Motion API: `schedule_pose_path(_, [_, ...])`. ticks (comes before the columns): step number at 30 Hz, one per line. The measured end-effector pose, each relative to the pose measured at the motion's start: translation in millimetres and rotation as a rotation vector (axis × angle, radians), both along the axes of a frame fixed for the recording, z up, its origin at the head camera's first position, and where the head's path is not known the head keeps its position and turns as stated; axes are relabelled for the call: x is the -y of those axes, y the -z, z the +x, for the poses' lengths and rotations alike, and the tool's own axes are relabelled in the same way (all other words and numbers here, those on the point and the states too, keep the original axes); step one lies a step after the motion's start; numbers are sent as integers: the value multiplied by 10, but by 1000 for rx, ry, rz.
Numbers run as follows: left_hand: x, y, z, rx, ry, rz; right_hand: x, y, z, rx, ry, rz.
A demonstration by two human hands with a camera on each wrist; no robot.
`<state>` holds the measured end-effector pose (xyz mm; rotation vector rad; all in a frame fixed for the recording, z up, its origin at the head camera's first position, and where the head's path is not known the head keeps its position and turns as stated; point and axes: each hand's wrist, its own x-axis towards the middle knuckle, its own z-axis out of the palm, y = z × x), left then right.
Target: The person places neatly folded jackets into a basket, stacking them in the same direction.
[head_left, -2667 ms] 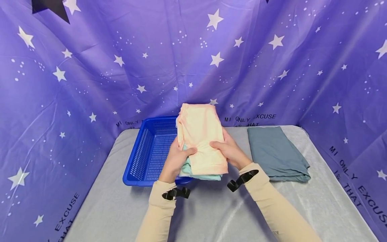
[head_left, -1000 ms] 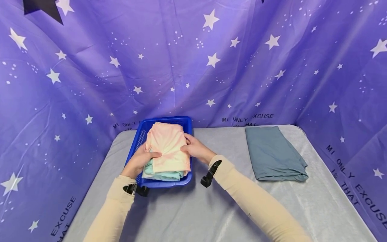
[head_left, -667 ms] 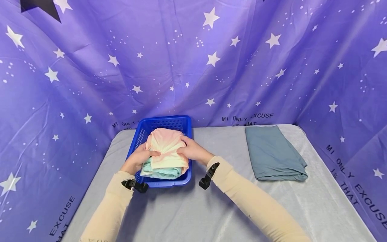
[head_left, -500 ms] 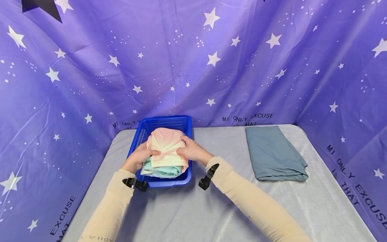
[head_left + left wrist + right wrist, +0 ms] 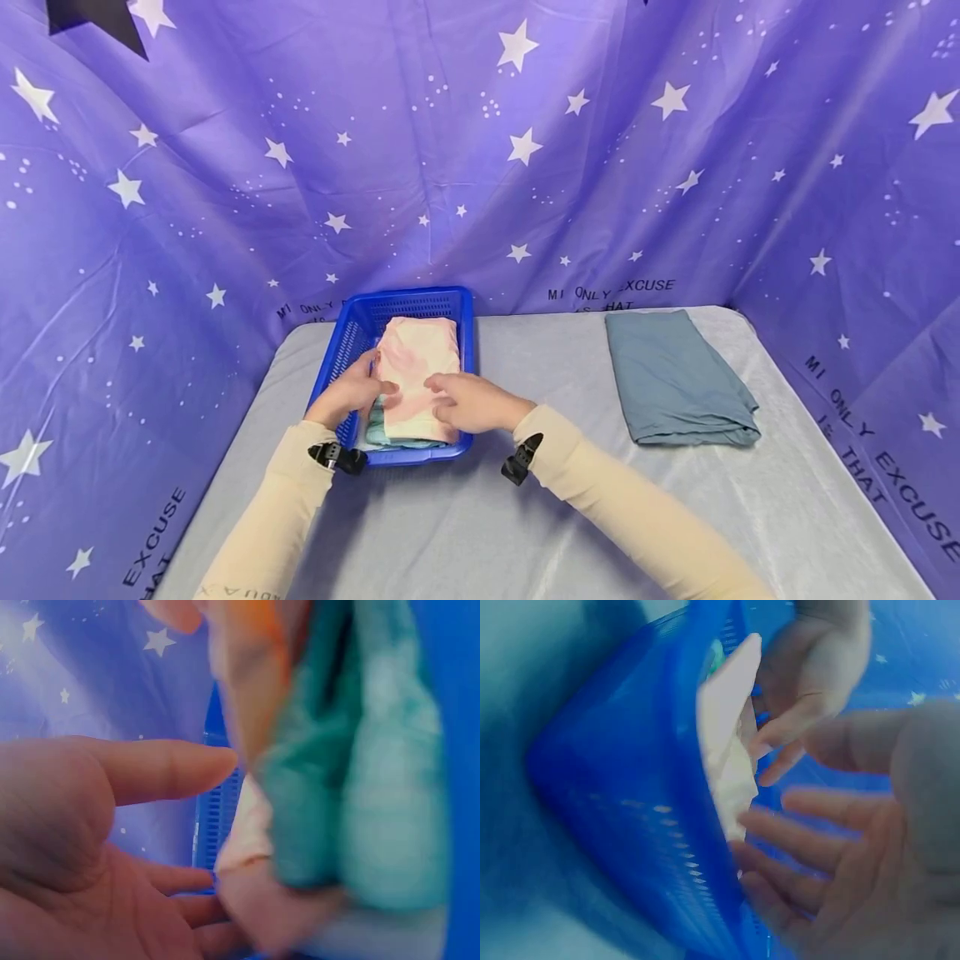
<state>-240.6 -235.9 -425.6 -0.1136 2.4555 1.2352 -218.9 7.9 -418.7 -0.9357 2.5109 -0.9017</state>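
Observation:
A folded pale peach garment (image 5: 417, 358) lies inside the blue plastic basket (image 5: 467, 350), on top of a folded mint-green garment (image 5: 378, 433). My left hand (image 5: 351, 393) is at the left side of the stack, thumb and fingers spread apart; in the left wrist view the green cloth (image 5: 352, 795) hangs close beyond the fingertips, blurred. Over the stack's right side hovers my right hand (image 5: 480, 403), its fingers loosely extended and pinching nothing. The right wrist view shows that hand's fingers (image 5: 810, 840) near the basket rim and the peach cloth (image 5: 731, 742).
A folded grey-blue cloth (image 5: 678, 379) lies on the right of the table with the grey cover (image 5: 555, 500). Purple star-printed curtains (image 5: 420, 150) stand behind and at both sides. The basket is close to the back curtain.
Both hands have carried the stacked garments leftward and down into the basket. Since half a second ago they have let go, and the peach garment has flattened out.

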Motion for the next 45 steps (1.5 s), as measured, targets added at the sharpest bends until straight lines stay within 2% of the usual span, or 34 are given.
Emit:
schedule_pose_path(3, [-18, -11, 29, -53, 58, -129, 13, 57, 48, -148, -102, 99])
schedule_pose_path(7, [-57, -41, 82, -70, 127, -246, 30, 122, 116, -272, -141, 202])
schedule_pose_path(12, [-144, -95, 122, -120, 170, -349, 44, 170, 179, -305, -140, 248])
schedule_pose_path(16, [-185, -113, 126, -155, 191, -395, 22, 204, 198, -335, -137, 187])
schedule_pose_path(22, [-218, -122, 157, -156, 193, -376, -113, 251, 204, -380, -143, -54])
schedule_pose_path(27, [-312, -189, 231, -248, 215, -356, -317, 277, 215, -369, -82, -255])
schedule_pose_path(30, [-391, -248, 275, -320, 208, -302, -453, 264, 186, -339, -15, -345])
schedule_pose_path(36, [-658, -303, 384, -476, 152, -116, -769, 303, 96, -260, 156, -459])
schedule_pose_path(39, [-835, -262, 420, -559, 129, -35, -957, 348, 72, -218, 231, -523])
schedule_pose_path(45, [-1196, -161, 455, -659, 85, 102, -1365, 403, 31, -179, 405, -628])
